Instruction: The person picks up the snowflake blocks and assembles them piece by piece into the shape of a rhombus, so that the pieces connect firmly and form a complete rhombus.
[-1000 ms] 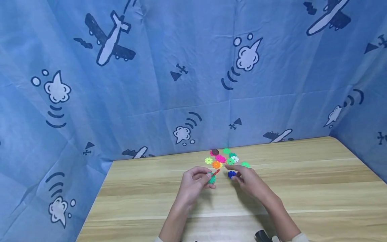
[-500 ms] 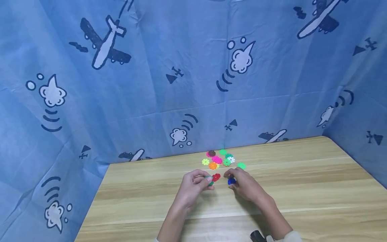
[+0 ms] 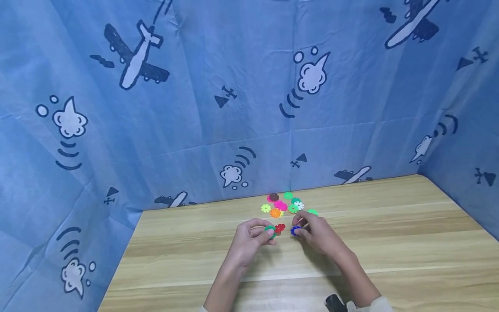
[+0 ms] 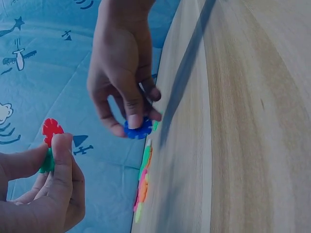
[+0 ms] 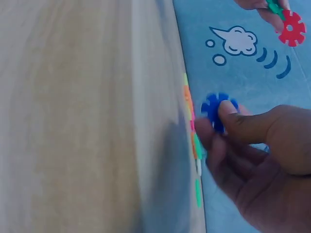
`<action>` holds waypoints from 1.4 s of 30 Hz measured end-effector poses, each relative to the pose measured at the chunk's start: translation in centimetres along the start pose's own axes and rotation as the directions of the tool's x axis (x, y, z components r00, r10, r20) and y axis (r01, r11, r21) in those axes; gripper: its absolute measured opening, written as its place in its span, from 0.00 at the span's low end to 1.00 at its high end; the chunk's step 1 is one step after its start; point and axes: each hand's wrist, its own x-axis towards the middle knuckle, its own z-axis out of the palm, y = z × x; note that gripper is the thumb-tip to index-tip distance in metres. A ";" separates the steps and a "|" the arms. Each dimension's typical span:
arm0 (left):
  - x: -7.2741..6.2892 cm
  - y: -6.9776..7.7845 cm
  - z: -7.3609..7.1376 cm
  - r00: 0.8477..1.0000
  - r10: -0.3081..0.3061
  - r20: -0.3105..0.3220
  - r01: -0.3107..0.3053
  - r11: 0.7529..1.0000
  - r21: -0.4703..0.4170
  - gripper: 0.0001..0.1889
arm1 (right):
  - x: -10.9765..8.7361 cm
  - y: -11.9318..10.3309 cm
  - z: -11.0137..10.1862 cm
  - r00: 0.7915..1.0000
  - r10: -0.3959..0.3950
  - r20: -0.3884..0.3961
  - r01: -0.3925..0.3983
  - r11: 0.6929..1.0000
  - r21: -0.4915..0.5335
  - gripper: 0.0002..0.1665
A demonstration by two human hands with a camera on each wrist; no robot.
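Observation:
My left hand [image 3: 251,236] pinches a green notched disc [image 3: 270,231] between thumb and fingers. A red notched disc [image 3: 280,228] is joined to the green one at its edge and sticks out to the right. In the left wrist view the red disc [image 4: 51,131] stands above the green disc [image 4: 47,161], which the fingertips partly cover. My right hand [image 3: 317,232] holds a blue notched disc [image 3: 295,231] with thumb and fingers, a short gap to the right of the red disc. The right wrist view shows the thumb flat on the blue disc [image 5: 214,110].
Behind the hands, notched discs lie loosely grouped on the wooden table [image 3: 187,251]: orange [image 3: 275,212], pink [image 3: 280,205], yellow [image 3: 265,208], white [image 3: 298,205], brown [image 3: 274,197] and several green. A black object [image 3: 335,303] is at the near edge. Blue printed cloth [image 3: 249,95] hangs behind.
The red disc has turned from edge-on to showing its face, and the green disc has tilted with it. In the right hand, the blue disc has been turned and shifted slightly left.

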 end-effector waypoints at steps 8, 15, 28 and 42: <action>0.5 -0.1 0.0 1.000 0.016 -0.001 -0.016 1.000 -0.022 0.15 | 0.0 -0.7 -1.2 0.998 -0.066 0.005 0.061 0.957 0.284 0.09; 0.7 -0.3 0.2 1.000 0.019 -0.007 -0.019 0.999 -0.028 0.15 | -0.1 -1.1 -2.0 0.991 -0.128 0.038 0.098 0.892 0.441 0.13; 0.7 -0.3 0.2 1.000 0.008 -0.021 -0.008 1.000 -0.023 0.14 | -0.3 -1.5 -2.4 0.981 -0.188 0.055 0.146 0.890 0.432 0.16; 0.3 -0.1 -0.1 0.998 0.041 -0.037 -0.035 0.986 0.161 0.09 | -0.5 -2.1 -1.8 0.980 -0.200 0.023 0.174 0.899 0.402 0.16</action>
